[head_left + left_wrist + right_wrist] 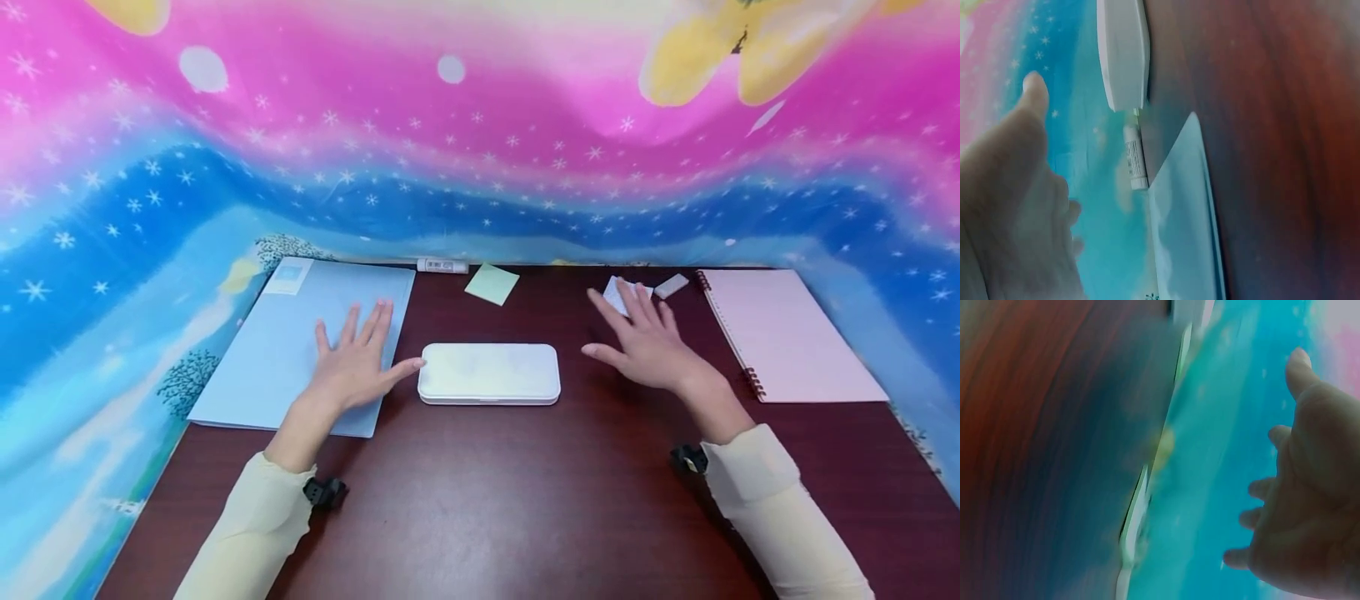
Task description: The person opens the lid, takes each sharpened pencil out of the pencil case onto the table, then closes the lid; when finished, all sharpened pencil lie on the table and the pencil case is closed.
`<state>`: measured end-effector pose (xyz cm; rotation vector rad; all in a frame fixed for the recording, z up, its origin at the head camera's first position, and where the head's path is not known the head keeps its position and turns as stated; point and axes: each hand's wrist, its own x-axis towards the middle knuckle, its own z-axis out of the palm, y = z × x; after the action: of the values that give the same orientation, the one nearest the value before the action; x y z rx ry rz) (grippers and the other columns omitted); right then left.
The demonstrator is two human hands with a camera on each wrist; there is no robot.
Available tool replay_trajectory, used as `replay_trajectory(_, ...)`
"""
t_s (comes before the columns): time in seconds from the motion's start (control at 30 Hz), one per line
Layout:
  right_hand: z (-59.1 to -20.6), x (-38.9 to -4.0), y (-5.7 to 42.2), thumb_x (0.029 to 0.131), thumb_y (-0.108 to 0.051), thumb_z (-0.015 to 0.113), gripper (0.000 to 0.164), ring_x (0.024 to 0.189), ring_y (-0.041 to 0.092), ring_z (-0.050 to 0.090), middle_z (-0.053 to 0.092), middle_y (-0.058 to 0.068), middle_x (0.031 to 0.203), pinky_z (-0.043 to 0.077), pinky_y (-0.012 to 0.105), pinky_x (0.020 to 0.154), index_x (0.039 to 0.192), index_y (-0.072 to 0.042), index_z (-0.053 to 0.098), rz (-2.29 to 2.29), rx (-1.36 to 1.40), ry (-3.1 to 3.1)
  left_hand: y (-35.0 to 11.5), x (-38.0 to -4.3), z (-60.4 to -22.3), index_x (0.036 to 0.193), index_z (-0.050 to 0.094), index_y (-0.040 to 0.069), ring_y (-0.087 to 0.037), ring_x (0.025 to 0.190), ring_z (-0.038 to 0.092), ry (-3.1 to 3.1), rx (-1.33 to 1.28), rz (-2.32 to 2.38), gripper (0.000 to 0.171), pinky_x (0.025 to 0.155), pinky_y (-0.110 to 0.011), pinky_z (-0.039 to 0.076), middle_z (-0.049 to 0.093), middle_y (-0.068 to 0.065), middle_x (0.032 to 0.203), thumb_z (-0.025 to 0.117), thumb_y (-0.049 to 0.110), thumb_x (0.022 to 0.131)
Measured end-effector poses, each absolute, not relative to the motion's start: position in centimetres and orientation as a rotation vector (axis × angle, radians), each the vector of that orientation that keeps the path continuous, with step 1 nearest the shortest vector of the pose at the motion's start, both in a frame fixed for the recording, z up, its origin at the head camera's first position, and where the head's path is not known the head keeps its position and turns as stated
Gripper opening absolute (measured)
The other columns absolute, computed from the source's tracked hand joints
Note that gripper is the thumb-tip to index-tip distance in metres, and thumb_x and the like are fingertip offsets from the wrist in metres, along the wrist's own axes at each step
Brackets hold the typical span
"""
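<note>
My left hand [352,362] is spread with straight fingers above the light blue folder [255,358]. Its thumb points toward the left end of a white pencil case [489,373], which lies closed in the middle of the table. In the left wrist view the hand [1016,187] holds nothing. On the other side, my right hand [648,346] is also spread, palm down, between the pencil case and the pink notebook [802,333]. Its fingertips partly cover a small white notepad [611,293] in the head view. The right wrist view shows that hand [1316,494] raised off the table with nothing in it.
At the back edge lie a glue stick [442,266] and a pale green sticky note pad [492,284]. An eraser [671,287] is beside the white notepad. A colourful printed cloth [480,183] hangs behind and around the dark wooden table [480,500].
</note>
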<state>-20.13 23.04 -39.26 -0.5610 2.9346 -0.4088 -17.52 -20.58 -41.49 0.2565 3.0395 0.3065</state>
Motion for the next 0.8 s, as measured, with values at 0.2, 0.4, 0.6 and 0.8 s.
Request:
replay_trajectory(0.2, -39.8, -19.3, 18.1, 0.094, -0.062, 0.06, 0.093, 0.158, 0.04, -0.004, -0.002, 0.011, 0.172, 0.007, 0.069, 0.122, 0.165, -0.033, 0.006, -0.393, -0.85, 2.791, -19.3, -17.1, -41.7, 0.164, -0.008, 0.027, -0.041, 0.158, 0.004, 2.944, 0.439, 0.329, 0.126, 0.117, -0.075, 0.001, 0.005, -0.005, 0.173, 0.061, 0.085, 0.076)
replay_trajectory(0.4, -40.3, -18.5, 14.4, 0.089, -0.055, 0.072, 0.091, 0.157, 0.036, 0.019, 0.023, 0.014, 0.169, 0.025, 0.058, 0.123, 0.162, -0.023, 0.029, -0.315, -1.004, 2.692, -18.2, -17.1, -42.1, 0.165, 0.009, 0.017, -0.038, 0.156, 0.02, 2.843, 0.616, 0.379, 0.121, 0.121, -0.069, 0.015, 0.018, -0.012, 0.17, 0.077, 0.066, 0.078)
replay_trajectory(0.6, -40.4, -18.6, 12.8, 0.085, -0.051, 0.078, 0.088, 0.148, 0.033, 0.04, 0.039, 0.013, 0.162, 0.046, 0.054, 0.11, 0.158, -0.023, 0.038, -0.16, -0.998, 2.734, -17.7, -17.4, -42.5, 0.164, 0.016, 0.011, -0.032, 0.152, 0.033, 2.766, 0.642, 0.434, 0.108, 0.12, -0.052, 0.034, 0.028, -0.012, 0.167, 0.079, 0.049, 0.085)
replay_trajectory(0.8, -40.4, -19.5, 12.6, 0.083, -0.055, 0.077, 0.08, 0.128, 0.029, 0.062, 0.052, 0.009, 0.154, 0.057, 0.039, 0.079, 0.153, -0.029, 0.047, -0.067, -1.057, 2.765, -18.1, -17.7, -42.9, 0.163, 0.022, 0.014, -0.032, 0.148, 0.04, 2.782, 0.639, 0.461, 0.104, 0.116, -0.051, 0.039, 0.034, -0.01, 0.165, 0.08, 0.049, 0.084)
